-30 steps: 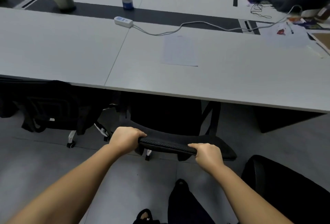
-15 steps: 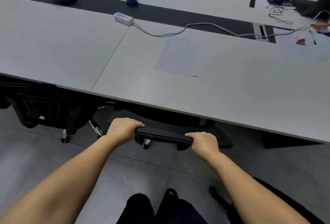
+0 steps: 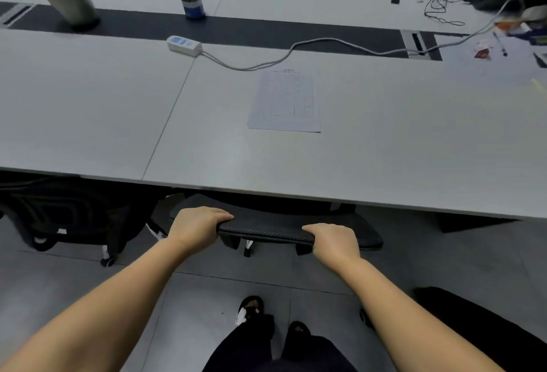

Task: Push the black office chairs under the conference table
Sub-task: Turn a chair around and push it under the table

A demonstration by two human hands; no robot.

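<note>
Black office chair [image 3: 296, 231]: backrest top gripped by left hand [image 3: 196, 226] and right hand [image 3: 334, 242], fingers curled over it; seat now further under the surface [image 3: 384, 170] than a second ago, nearly tucked.

Single head-worn view looks forward and down, close over the table [image 3: 384, 164] edge.

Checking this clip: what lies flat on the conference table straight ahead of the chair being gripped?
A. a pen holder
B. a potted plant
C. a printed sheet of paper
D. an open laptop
C: a printed sheet of paper lies flat on the conference table, straight beyond the chair that both hands grip.
</note>
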